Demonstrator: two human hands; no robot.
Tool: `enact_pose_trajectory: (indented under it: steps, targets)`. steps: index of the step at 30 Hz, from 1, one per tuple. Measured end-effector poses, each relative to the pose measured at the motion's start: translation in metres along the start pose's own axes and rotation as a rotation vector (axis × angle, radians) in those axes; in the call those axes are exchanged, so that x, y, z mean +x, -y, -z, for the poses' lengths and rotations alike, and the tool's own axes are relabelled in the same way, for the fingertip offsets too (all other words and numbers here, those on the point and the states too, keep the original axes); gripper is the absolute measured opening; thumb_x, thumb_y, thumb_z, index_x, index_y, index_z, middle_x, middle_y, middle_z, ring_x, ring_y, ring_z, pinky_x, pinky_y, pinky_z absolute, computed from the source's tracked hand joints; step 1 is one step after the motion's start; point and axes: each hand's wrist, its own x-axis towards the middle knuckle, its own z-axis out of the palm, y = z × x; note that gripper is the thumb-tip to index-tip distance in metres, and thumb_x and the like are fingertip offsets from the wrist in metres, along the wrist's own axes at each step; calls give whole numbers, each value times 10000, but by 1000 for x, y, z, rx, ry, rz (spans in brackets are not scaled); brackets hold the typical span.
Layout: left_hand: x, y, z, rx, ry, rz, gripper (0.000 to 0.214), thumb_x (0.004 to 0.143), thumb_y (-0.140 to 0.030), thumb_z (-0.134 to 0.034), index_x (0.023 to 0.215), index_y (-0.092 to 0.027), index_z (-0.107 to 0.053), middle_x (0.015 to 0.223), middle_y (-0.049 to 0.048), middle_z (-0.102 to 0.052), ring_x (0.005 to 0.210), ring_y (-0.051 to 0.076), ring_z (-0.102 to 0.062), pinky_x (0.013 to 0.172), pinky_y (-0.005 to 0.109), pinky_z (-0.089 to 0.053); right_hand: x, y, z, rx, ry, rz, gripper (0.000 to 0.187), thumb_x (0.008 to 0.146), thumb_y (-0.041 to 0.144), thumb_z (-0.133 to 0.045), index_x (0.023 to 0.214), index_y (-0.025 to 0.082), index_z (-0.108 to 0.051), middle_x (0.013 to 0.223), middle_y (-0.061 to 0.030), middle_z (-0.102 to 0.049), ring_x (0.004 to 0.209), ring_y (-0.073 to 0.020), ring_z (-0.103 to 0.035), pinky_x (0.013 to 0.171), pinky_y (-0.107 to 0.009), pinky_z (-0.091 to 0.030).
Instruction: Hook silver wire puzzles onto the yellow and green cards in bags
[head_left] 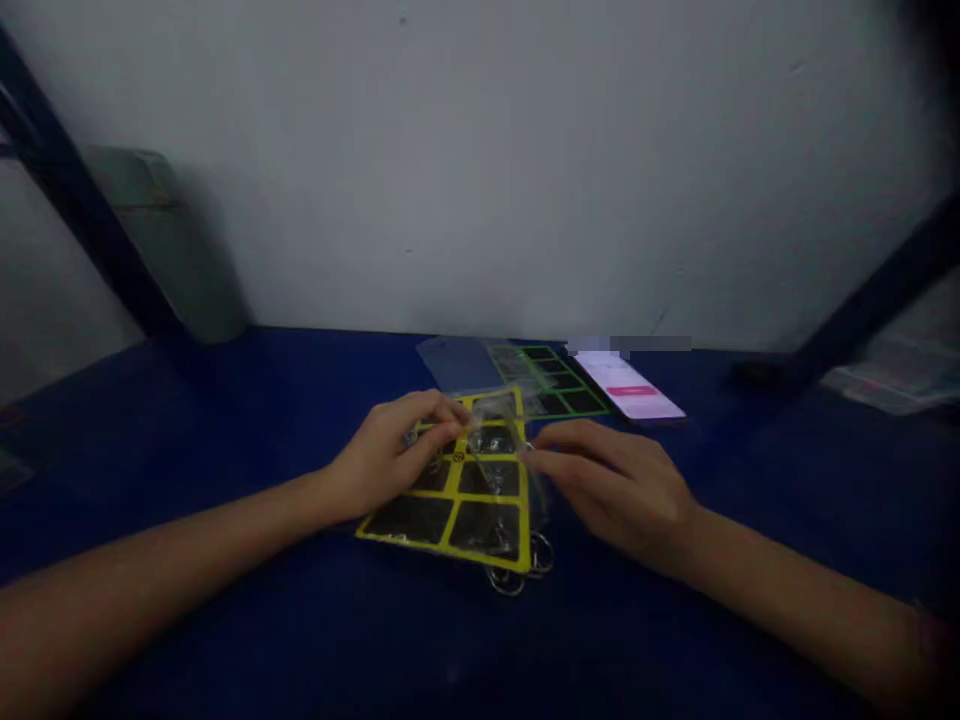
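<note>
Lying nearer us than the phone [634, 388], the yellow sheet [454, 485] sits partly under our left hand [390, 445], fingers bunched; our right hand [622, 490] narrows by the film [491, 455]. We cannot tell either grip. Both look light, slippery; edges seem surest.

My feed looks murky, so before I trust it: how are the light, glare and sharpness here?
Head view: dim overall, with the phone screen brightest; head view: small glints on the clear plastic over the yellow-framed black sheet; head view: detail soft, small marks unreadable; head view: right edge darkened, and a blocky grey patch across the screen's far end.
</note>
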Motion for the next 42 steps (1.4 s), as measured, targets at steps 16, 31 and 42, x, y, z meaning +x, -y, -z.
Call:
enact_pose_trajectory:
  steps: [16, 31, 42]
  targets:
    - [2, 1, 1, 28, 42, -114, 107, 827, -175, -443, 783, -142, -535, 884, 43, -590, 820, 123, -552, 732, 235, -433, 8, 5, -10, 85, -38, -22, 175, 782, 63, -473, 887, 133, -594, 826, -77, -634, 750, -121, -583, 591, -213, -489]
    - [3, 19, 8, 217, 14, -189, 165, 833, -217, -452, 733, -133, -553, 701, 33, -562, 663, 115, -519, 618, 231, -425, -12, -9, -6, 234, 76, -88, 263, 763, 56, -470, 991, 162, -549, 877, -65, -627, 811, -134, -578, 665, -262, -501]
    - [4, 30, 11, 354, -49, -151, 179, 829, -224, -428, 711, -133, -526, 664, 14, -566, 599, 92, -530, 565, 195, -418, -20, -14, -4, 360, 456, -223, 258, 806, 177, -462, 1059, 182, -511, 1089, -61, -570, 1051, -155, -487, 904, -340, -406]
